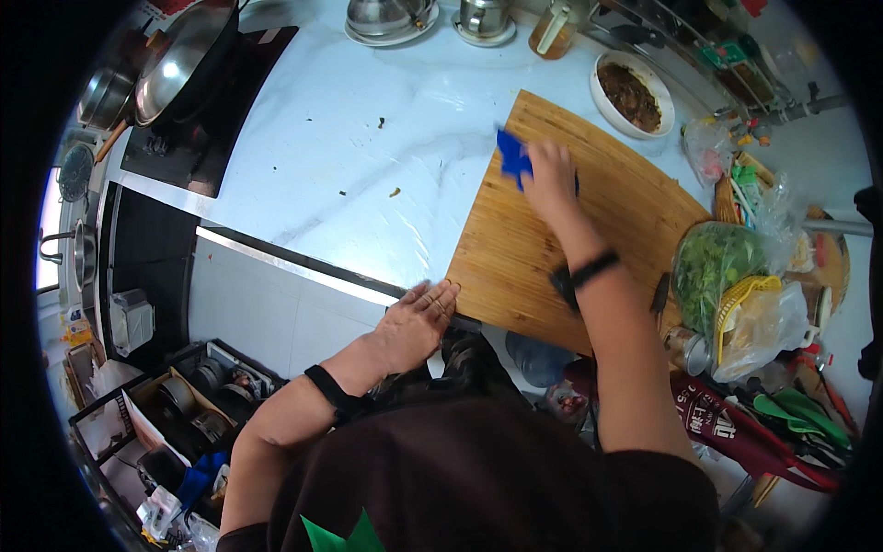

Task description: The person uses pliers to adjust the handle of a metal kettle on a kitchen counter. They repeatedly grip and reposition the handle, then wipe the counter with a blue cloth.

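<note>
My right hand point(550, 181) presses a blue cloth point(513, 157) onto the upper left part of a large wooden cutting board point(510, 255). The cloth sticks out to the left of the fingers, and a bit of it shows at their right. Near the board's lower left corner, my left hand point(422, 323) lies flat at the counter edge, fingers together, fingertips touching the board. Small dark scraps point(394, 192) are scattered on the white marbled counter point(331, 131) left of the board. A knife point(659, 297) lies at the board's right edge.
A white bowl of dark food point(631, 94) stands beyond the board. On the right are bagged leafy greens point(717, 269) and a yellow basket point(738, 303). A lidded wok point(183, 65) sits on the black cooktop point(200, 131) at left. A glass pitcher point(554, 31) stands at the back.
</note>
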Action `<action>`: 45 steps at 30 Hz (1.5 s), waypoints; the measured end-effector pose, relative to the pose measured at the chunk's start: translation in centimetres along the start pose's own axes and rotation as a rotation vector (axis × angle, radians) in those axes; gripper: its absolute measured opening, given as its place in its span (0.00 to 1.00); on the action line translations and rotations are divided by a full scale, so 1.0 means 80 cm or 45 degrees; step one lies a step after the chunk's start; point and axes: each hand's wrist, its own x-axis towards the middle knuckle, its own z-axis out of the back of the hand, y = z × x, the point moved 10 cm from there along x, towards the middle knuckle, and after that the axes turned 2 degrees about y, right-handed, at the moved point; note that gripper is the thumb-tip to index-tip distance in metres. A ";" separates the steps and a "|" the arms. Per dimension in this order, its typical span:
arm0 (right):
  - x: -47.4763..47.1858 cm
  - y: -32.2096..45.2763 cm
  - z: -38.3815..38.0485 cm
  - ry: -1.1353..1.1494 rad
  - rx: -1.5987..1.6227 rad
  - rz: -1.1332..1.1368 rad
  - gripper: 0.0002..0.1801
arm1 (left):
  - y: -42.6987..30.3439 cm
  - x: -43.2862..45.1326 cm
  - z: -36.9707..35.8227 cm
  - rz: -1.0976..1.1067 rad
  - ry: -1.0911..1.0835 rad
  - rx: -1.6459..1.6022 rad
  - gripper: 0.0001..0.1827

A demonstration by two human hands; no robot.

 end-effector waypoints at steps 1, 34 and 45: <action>-0.035 0.011 0.002 0.060 0.048 0.062 0.18 | 0.001 0.000 -0.001 0.007 -0.003 -0.047 0.29; -0.330 -0.100 0.093 -0.431 -0.276 -1.198 0.21 | 0.014 0.000 -0.013 -0.223 0.078 0.063 0.38; -0.115 0.123 -0.023 -0.651 0.864 -0.633 0.16 | 0.012 -0.010 -0.020 -0.169 0.259 0.227 0.42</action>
